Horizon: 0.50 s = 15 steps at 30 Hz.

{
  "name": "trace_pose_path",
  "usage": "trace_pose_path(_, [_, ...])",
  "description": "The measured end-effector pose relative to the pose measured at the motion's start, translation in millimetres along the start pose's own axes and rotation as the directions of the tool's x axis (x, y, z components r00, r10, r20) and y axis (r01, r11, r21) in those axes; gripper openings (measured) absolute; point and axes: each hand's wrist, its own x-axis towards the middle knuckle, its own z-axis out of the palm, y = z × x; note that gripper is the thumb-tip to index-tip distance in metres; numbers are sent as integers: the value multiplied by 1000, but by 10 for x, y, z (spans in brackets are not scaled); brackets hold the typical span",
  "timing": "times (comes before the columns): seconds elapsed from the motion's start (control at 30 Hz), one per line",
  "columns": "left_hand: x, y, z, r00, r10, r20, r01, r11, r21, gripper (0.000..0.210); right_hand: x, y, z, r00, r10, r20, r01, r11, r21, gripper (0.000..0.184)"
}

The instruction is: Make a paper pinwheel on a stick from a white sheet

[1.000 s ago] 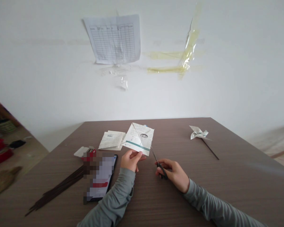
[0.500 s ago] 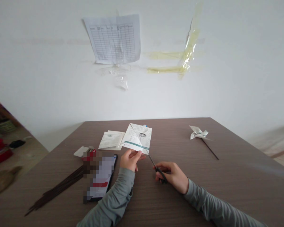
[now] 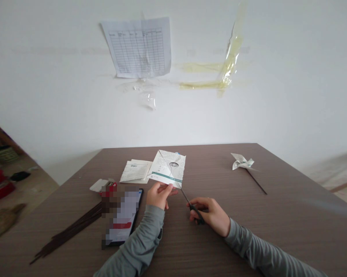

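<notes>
My left hand (image 3: pixel 159 194) pinches the near edge of a square printed paper sheet (image 3: pixel 164 165), holding it tilted above the table. The sheet has a green stripe, a dark oval picture and a diagonal line running in from its far left corner. In my right hand (image 3: pixel 209 213) is a pair of scissors (image 3: pixel 196 212), fingers wrapped around the black handles. The scissor blades meet the sheet at its near right corner; how far they stand apart is too small to tell. Behind the sheet, a small blue-topped object (image 3: pixel 177 153) is mostly hidden.
Folded papers (image 3: pixel 135 171) lie left of the sheet. A small red-and-white box (image 3: pixel 110 187), a bundle of dark sticks (image 3: pixel 66 232) and a phone (image 3: pixel 127 215) are on the table's left. A paper pinwheel on a stick (image 3: pixel 242 163) lies at right. A wall (image 3: pixel 205 119) rises behind the table.
Almost nothing differs. Both hands, the sheet and the scissors keep their places, with only a very slight shift at the blades.
</notes>
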Motion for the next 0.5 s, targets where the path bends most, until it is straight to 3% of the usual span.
trace_pose_path(0.5, [12,-29,-15,1000,2,13,-1,1000,-22,39,6,1,1,1000,5,9,-5,1000,-8,67])
